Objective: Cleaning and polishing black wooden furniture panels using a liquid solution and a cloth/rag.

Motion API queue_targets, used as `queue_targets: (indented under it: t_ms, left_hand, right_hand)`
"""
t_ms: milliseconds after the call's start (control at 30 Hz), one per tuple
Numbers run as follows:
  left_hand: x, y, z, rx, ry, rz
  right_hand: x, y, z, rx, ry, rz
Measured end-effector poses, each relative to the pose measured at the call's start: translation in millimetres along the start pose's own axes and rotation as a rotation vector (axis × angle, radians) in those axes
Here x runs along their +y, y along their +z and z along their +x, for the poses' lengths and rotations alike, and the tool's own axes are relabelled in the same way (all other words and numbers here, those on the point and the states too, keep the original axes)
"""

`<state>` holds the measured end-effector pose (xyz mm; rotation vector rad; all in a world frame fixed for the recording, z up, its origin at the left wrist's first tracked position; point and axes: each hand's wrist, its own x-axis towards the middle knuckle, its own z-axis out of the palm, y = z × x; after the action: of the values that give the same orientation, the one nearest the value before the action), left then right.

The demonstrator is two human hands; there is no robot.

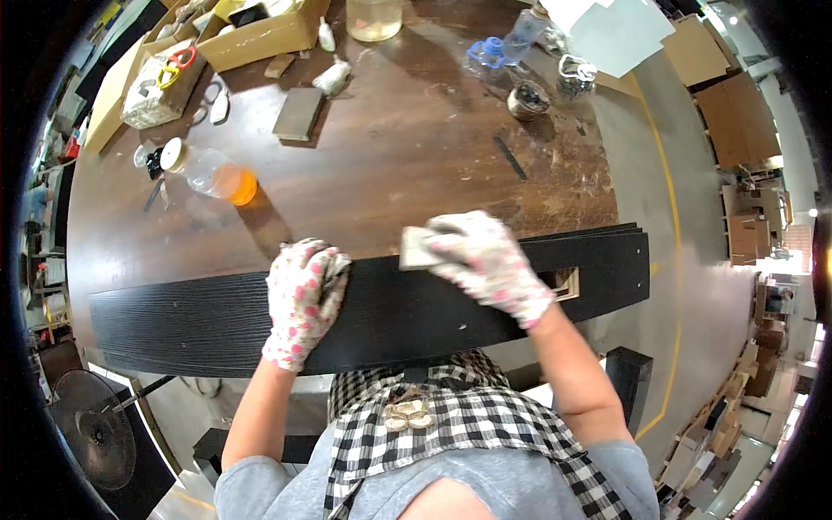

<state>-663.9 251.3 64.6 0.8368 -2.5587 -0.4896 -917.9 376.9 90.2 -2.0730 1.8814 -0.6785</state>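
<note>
A long black wood-grained board [390,308] lies across the near edge of the table in front of me. My left hand [305,299], in a white glove with pink spots, bears on the board left of its middle, with its fingers curled at the far edge. In my right hand [485,260], gloved the same way, is a small pale block [416,250], gripped between fingers and thumb at the board's far edge. The block's underside is hidden. To the right of that hand, the board has a rectangular cutout [567,283].
On the brown table [373,173] stand a bottle of orange liquid [212,177], a grey-brown block [299,114], a dark-filled jar [528,101] and clear bottles [525,35]. Scissors [176,68] and a cardboard box [260,39] sit far left. A fan [94,429] stands lower left.
</note>
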Motion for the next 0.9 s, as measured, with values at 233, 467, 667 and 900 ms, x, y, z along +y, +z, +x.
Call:
queue_targets:
  t_ms: [233,467,667,900]
  left_hand:
    - [61.0,38.0,19.5,0.011,-0.019,0.026]
    - [133.9,82.5,55.2,-0.044,0.031,-0.019]
    - [134.4,88.8,52.7,-0.042,0.038,0.027]
    - [176.1,105.3,80.4,-0.074,0.131,-0.039]
  right_hand:
    - [105.7,-83.7,-84.8,0.003,0.148,-0.014]
    - [100.4,-82.0,-72.0,0.031,-0.069,0.121]
    - [156.6,-114.5,-117.9,0.048,0.0,0.005]
    - [184.3,-159.5,-155.9,0.116,0.105,-0.005]
